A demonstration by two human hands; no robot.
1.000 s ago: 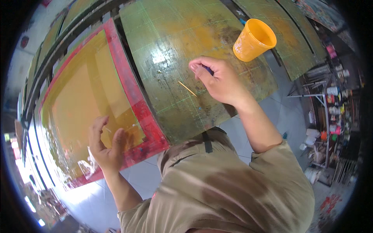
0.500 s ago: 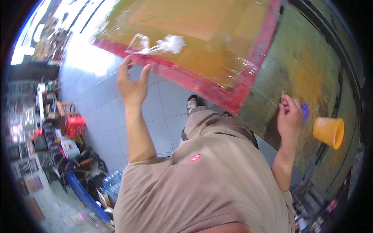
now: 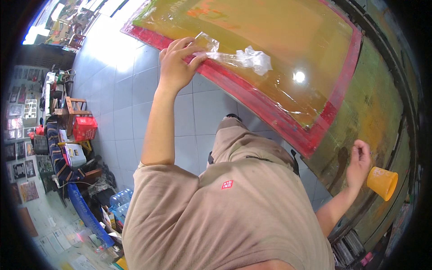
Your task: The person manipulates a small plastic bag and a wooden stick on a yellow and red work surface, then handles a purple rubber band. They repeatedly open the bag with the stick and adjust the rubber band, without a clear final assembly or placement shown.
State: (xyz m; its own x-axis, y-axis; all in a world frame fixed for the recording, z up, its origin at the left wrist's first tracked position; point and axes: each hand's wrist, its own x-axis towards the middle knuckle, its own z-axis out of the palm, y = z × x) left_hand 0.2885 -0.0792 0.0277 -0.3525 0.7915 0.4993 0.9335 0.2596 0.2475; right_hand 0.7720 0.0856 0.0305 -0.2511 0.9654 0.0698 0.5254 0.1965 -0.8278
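Observation:
A large screen-printing frame [image 3: 270, 112] with a red taped border and yellow mesh slants across the top. My left hand [image 3: 177, 65] is at its near edge, thumb and fingers closing on a strip of clear plastic film [image 3: 222, 56] that lies along the border. The film ends in a crumpled whitish wad [image 3: 255, 60] on the mesh. Over the stained greenish board on the right, my right hand [image 3: 359, 159] has its fingers pressed together; whatever they hold is hidden. Just beside that hand is a yellow plastic cup [image 3: 382, 183], leaning.
The greenish board [image 3: 369, 103] extends under the frame's right side. Grey floor tiles [image 3: 175, 112] show below the frame. To the left stand a red box [image 3: 85, 128], a wooden chair [image 3: 76, 105], large clear bottles [image 3: 120, 200] and a blue panel [image 3: 87, 213].
My left hand went from open fingers below the border to closing on the film. My right hand moved toward the cup; the small stick and purple thing seen there no longer show.

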